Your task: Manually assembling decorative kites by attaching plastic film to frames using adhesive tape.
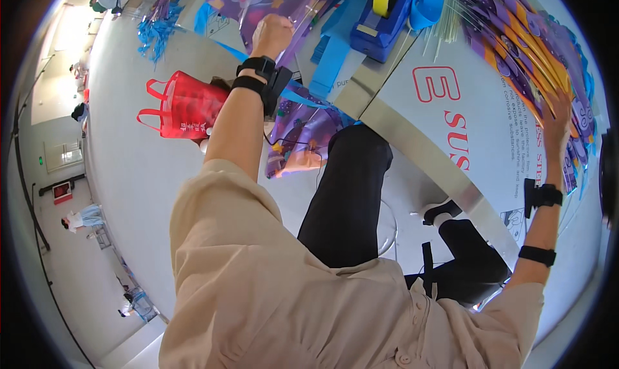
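My left hand (274, 35) is closed at the edge of a glossy purple printed plastic sheet (316, 11) with stars and coloured shapes; its fingertips are partly hidden. At the far right, my right hand (558, 116) lies with fingers stretched out on a fanned stack of purple and orange printed plastic sheets (516, 37). Between my hands, a blue tape dispenser (376, 27) with a yellow core stands on the table. Light blue ribbon strips (330, 66) lie beside it. Another purple printed sheet (300, 134) hangs below the table edge near my left wrist.
A metal strip (445, 156) edges the white table (412, 101). Thin clear sticks (440, 37) lie behind it, beside a blue ribbon roll (427, 5). A red bag (190, 105) is left of my forearm. Blue tassels (158, 34) lie far left; other people are in the distance.
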Motion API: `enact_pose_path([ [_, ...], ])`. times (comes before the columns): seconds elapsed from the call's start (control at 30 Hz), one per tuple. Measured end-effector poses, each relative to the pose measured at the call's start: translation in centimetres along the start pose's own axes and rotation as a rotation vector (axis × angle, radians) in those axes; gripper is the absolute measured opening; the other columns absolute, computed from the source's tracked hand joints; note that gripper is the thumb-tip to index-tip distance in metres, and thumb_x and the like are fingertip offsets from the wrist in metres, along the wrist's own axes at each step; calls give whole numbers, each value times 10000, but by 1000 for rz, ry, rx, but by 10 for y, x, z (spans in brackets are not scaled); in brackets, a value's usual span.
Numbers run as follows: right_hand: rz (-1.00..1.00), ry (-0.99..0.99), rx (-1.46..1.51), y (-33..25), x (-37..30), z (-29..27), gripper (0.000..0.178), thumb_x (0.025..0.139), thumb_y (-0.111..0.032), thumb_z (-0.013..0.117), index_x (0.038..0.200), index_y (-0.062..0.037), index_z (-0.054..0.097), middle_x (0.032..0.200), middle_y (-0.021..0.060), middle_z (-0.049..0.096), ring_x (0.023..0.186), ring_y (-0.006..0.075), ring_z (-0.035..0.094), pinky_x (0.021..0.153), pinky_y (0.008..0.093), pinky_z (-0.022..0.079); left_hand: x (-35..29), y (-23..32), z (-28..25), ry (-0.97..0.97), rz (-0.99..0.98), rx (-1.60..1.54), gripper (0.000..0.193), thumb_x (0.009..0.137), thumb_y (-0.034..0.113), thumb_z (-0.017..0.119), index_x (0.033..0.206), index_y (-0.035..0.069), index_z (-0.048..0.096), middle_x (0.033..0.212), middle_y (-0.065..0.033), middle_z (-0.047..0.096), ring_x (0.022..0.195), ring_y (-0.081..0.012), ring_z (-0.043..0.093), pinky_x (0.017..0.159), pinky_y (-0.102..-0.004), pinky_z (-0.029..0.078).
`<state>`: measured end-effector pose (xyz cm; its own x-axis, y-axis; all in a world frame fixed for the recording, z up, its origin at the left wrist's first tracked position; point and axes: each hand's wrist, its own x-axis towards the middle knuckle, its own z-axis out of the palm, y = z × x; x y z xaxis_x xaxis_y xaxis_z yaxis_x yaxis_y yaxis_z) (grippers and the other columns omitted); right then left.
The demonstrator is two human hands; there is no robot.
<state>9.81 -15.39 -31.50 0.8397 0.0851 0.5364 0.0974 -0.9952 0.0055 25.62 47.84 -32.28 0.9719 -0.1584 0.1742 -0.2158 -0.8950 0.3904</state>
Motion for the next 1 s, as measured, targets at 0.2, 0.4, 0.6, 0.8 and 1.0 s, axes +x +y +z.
enact_pose_path([
  [0.2,269,-209,618,-147,4,-41,220,828,-60,650,1037,7,648,1035,119,668,993,205,625,892,304,464,-4,-19,-67,139,-266,-489,131,648,146,738,680,25,699,621,-61,639,580,-149,587,557,-322,462],
  [0.4,239,-553,1033,-290,51,-89,234,893,-156,595,954,63,649,792,82,662,727,120,624,688,244,497,-91,25,-131,119,-342,-630,101,698,55,721,676,11,633,562,34,534,520,-52,442,478,-247,348],
  [0.6,862,-673,1730,-427,95,-81,373,869,-339,643,1020,0,607,847,66,648,814,197,646,751,339,527,-207,76,-111,258,-232,-573,138,764,74,674,688,-13,597,583,1,533,559,-61,445,504,-256,363],
  [0.8,328,-283,1185,-444,101,-39,154,784,-85,679,873,30,628,739,35,601,661,119,566,617,287,456,-231,102,-77,-163,-223,-821,97,766,57,660,772,-6,587,653,-19,554,589,-109,498,534,-272,403],
  [1.0,231,-624,1476,-432,124,-116,39,792,-2,640,811,31,629,660,6,588,635,54,532,580,245,445,-167,66,-135,724,73,-381,728,678,170,760,1299,18,411,1339,-228,364,1275,-346,319,1028,-419,295],
])
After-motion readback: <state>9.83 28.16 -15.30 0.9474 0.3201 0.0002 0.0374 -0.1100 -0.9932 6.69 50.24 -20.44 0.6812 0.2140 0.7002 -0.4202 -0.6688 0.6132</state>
